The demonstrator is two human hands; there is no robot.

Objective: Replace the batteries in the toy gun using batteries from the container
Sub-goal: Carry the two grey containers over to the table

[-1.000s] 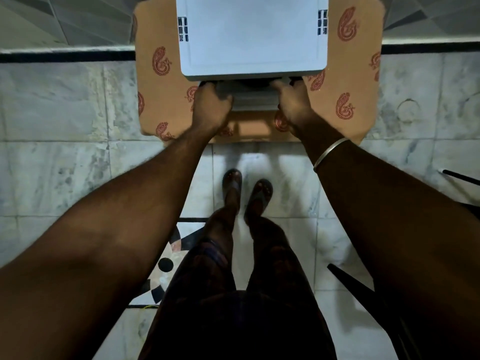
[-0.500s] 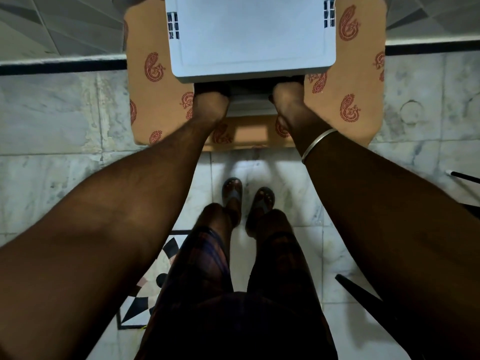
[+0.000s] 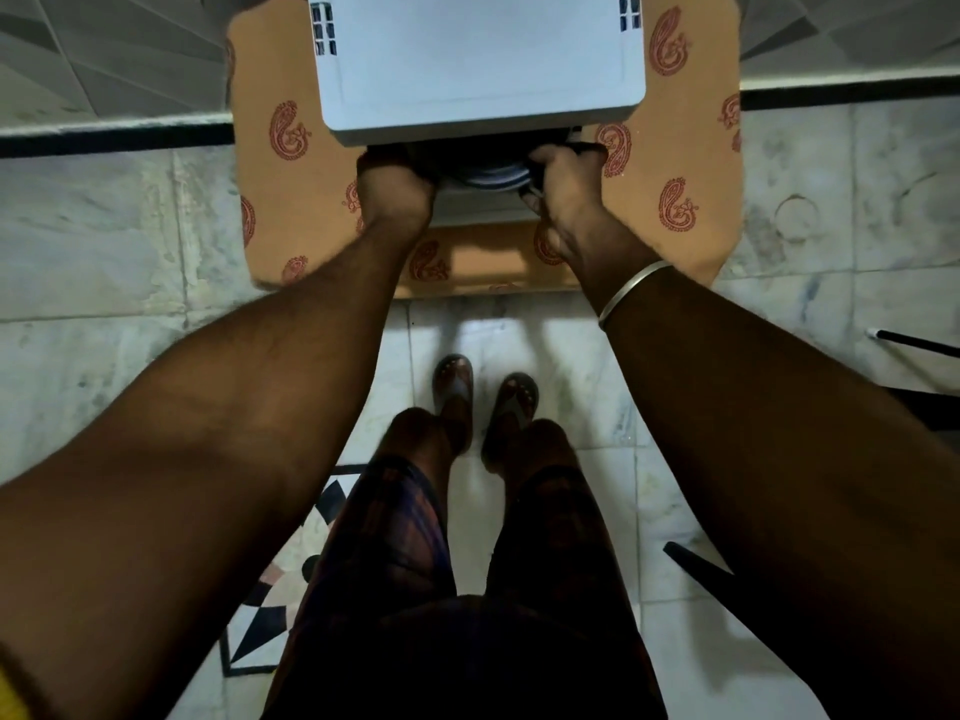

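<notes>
Grip, seemingly, left hand [image 3: 396, 192], right hand [image 3: 566, 202] curled

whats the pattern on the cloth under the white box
Orange-tan cloth with red paisley motifs; the head view shows it.

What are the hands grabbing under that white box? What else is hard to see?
All in the head view:
- Dark round thing: mostly under the white box and in shadow, so what it is cannot be told.
- Left hand: fingers hidden under the box.
- Right hand: grips the thing's edge, fingertips lost in shadow.
- White box: far side cut off by the top edge.
</notes>
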